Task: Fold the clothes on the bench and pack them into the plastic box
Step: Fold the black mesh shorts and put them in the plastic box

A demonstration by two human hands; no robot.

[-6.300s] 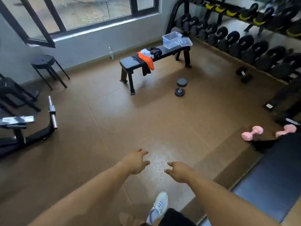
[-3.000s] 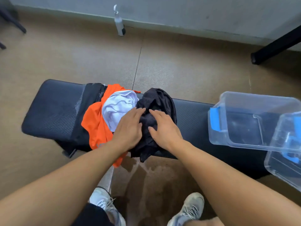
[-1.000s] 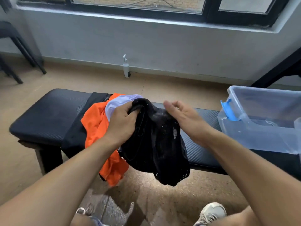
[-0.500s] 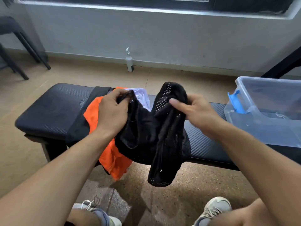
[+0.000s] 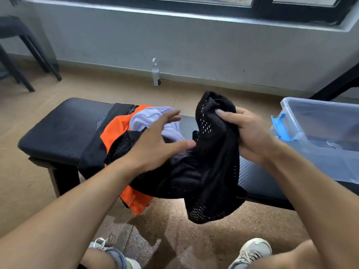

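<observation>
Your left hand point(image 5: 157, 144) has let go of the black mesh garment point(image 5: 206, 171), fingers now spread above it; your right hand point(image 5: 246, 136) still grips its top; folding unstarted; plastic box point(image 5: 318, 136) waits beyond your right.

The left hand point(image 5: 155, 144) is motion-blurred at the fingertips, so whether it touches the black mesh garment point(image 5: 209, 171) can't be told. The plastic box point(image 5: 330, 162) runs off the right edge. The stool point(image 5: 17, 45) is cut at the left. The bench point(image 5: 58, 131) middle hides under the clothes.
</observation>
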